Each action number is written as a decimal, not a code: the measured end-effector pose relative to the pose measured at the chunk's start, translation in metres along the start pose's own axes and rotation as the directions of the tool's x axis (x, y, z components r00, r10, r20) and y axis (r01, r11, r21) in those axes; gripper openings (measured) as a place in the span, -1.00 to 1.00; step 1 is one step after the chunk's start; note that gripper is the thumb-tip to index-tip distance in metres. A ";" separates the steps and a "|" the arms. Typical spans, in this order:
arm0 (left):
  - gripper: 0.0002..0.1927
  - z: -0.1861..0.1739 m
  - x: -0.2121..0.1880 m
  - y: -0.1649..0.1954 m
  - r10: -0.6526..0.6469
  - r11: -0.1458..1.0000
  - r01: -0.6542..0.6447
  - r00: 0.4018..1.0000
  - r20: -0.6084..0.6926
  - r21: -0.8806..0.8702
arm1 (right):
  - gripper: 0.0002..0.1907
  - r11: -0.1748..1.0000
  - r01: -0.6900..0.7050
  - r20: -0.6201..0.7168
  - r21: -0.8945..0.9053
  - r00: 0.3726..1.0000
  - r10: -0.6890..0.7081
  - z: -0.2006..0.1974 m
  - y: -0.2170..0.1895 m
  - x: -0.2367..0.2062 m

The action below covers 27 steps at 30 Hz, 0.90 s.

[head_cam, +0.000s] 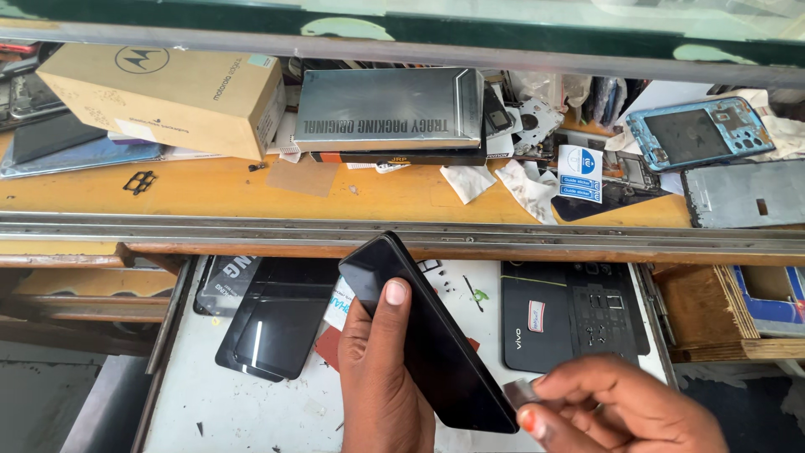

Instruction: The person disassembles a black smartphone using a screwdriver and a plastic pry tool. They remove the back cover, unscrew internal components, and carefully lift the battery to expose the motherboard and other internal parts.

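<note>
Open drawer (pixel 251 411) below wooden counter (pixel 218 189); black screen panels (pixel 277 323) left, black phone mat (pixel 570 315) right. Counter cluttered: cardboard box (pixel 163 92), silver tray box (pixel 386 109), blue phone frame (pixel 700 132). Left hand (pixel 381 377) grips black phone (pixel 428 340) from beneath, thumb on glass, phone tilted. Right hand (pixel 625 411) pinches small grey piece (pixel 521 393), possibly blade, at phone's lower edge.
</note>
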<state>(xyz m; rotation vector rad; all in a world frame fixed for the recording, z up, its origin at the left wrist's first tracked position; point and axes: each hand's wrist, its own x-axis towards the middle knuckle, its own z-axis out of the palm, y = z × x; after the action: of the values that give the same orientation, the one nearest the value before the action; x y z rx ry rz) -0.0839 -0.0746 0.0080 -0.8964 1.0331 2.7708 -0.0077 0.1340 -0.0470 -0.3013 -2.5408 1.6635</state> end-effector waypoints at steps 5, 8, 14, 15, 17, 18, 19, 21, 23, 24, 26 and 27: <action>-0.63 -0.001 0.000 0.000 0.038 0.999 -0.037 0.999 0.015 -0.022 | -0.78 0.990 -0.008 0.104 0.140 0.995 -0.007 -0.001 0.005 0.003; -0.64 -0.001 0.001 0.001 0.058 0.998 -0.056 0.998 0.033 -0.034 | -0.79 0.992 0.041 0.097 0.116 0.994 -0.052 -0.003 0.005 0.007; -0.62 -0.003 0.003 -0.003 0.079 0.997 -0.079 0.997 0.005 -0.017 | -0.79 0.995 0.064 0.063 0.072 0.996 -0.069 0.002 0.010 0.005; -0.62 -0.004 0.004 -0.004 0.083 0.996 -0.083 0.996 0.012 -0.022 | -0.79 0.993 0.076 0.063 0.092 0.995 -0.082 0.003 0.011 0.004; -0.64 -0.006 0.005 -0.005 0.103 0.994 -0.102 0.994 0.045 -0.033 | -0.79 0.990 0.054 0.072 0.130 0.995 -0.064 0.004 0.013 0.005; -0.65 -0.007 0.006 -0.006 0.117 0.993 -0.115 0.991 0.070 -0.040 | -0.80 0.988 0.044 0.077 0.149 0.995 -0.056 0.004 0.013 0.005; -0.66 -0.008 0.006 -0.006 0.131 0.991 -0.126 0.987 0.094 -0.048 | -0.80 0.986 0.061 0.078 0.156 0.994 -0.074 0.004 0.014 0.006; -0.65 -0.008 0.007 -0.007 0.124 0.992 -0.123 0.991 0.046 -0.023 | -0.82 0.981 0.096 0.081 0.168 0.991 -0.111 0.004 0.014 0.007; -0.65 -0.008 0.007 -0.008 0.140 0.990 -0.139 0.990 0.030 -0.015 | -0.81 0.980 0.100 0.064 0.171 0.992 -0.112 0.005 0.016 0.007; -0.66 -0.008 0.007 -0.008 0.161 0.987 -0.160 0.986 0.038 -0.022 | -0.81 0.980 0.103 0.058 0.172 0.992 -0.114 0.006 0.018 0.006; -0.67 -0.008 0.007 -0.008 0.184 0.983 -0.183 0.982 0.046 -0.033 | -0.82 0.986 0.087 0.035 0.141 0.995 -0.093 0.008 0.023 0.005; -0.67 -0.008 0.007 -0.009 0.186 0.982 -0.184 0.982 0.045 -0.037 | -0.83 0.989 0.078 0.023 0.125 0.996 -0.082 0.010 0.026 0.004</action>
<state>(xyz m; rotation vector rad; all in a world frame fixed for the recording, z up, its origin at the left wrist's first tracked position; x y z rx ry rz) -0.0836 -0.0735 -0.0053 -0.7686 1.1212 2.9523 -0.0103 0.1359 -0.0749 -0.1652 -2.4205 1.7969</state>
